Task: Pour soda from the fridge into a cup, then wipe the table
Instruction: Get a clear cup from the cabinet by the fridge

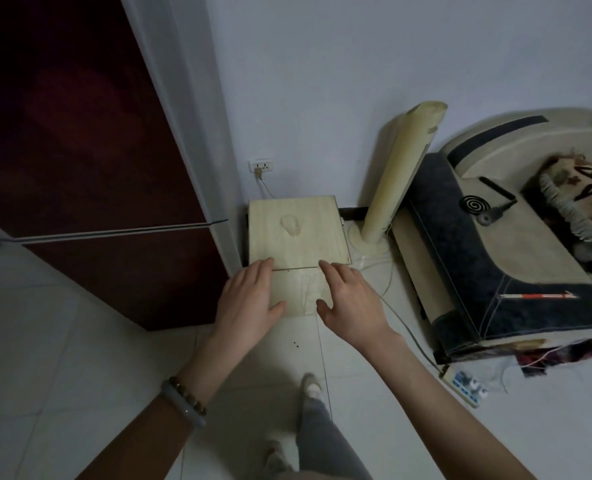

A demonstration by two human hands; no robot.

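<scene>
**Barely begun: cup waiting, soda not out of the fridge**

By my reading, you are at the very start. The tall dark red fridge [80, 133], filling nine to eleven o'clock, has both doors shut, and no soda bottle or can shows anywhere. The small clear plastic cup [290, 225] stands upright on the low pale wooden worktop [322, 230], just above the centre of view, and looks empty. Fetching, pouring and wiping all remain, and I see no cloth.

Your left hand [249, 306] and right hand [350, 303] sit at six o'clock from the cup, over the worktop's near edge. Each grip is slack, with fingers spread and straight and nothing in them. I cannot tell whether the fingertips touch the wood.

The count:
- One fridge, one cup, one worktop and two hands.
- Two bracelets on your left wrist.
- One cream tower fan [398, 174] at two o'clock from the cup.
- One white wall socket [261, 165] at eleven o'clock from it, with one plug in.
- One power strip [464, 386] on the floor at four o'clock.
- One black spiral coil [471, 203] on the grey and cream sofa arm [495, 254] at three o'clock.
</scene>
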